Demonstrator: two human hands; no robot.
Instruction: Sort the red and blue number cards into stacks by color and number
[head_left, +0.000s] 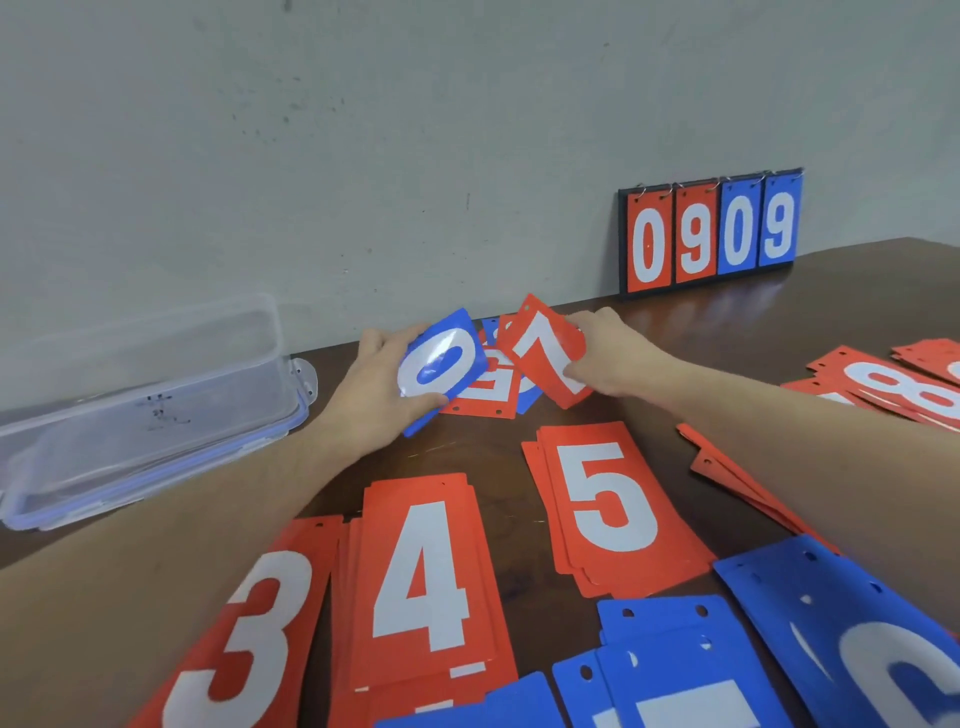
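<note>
My left hand grips a blue 0 card, lifted and tilted above the table. My right hand pinches a red 7 card by its right edge, also raised. Between and under them lies a small mixed heap of red and blue cards. Nearer to me lie red stacks showing 3, 4 and 5. A red stack showing 8 lies at the right, and my right forearm covers part of another red stack. Blue stacks fill the bottom right.
A clear plastic box with a clip lid stands at the left on the dark wooden table. A flip scoreboard reading 0909 leans against the grey wall at the back right.
</note>
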